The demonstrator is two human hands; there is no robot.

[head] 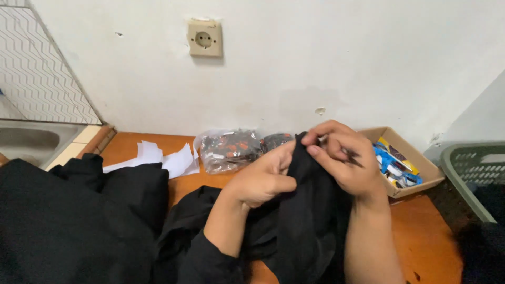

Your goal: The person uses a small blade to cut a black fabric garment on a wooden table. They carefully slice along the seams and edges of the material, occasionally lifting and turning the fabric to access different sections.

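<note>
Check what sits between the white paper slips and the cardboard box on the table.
In the head view, a clear plastic bag of small dark items lies between the paper slips and the cardboard box, with both hands holding black cloth in front.

Soft, even indoor light, and your view is mostly sharp.

Your white wall (315,63) is lit flatly, dimming slightly toward the right of the frame, with no glare. Your black fabric (305,221) swallows detail, so its folds barely read at lower left. Faint shadows sit under your hands. Fingertips at centre look slightly blurred, and straight lines bow a little near the frame edges.
</note>
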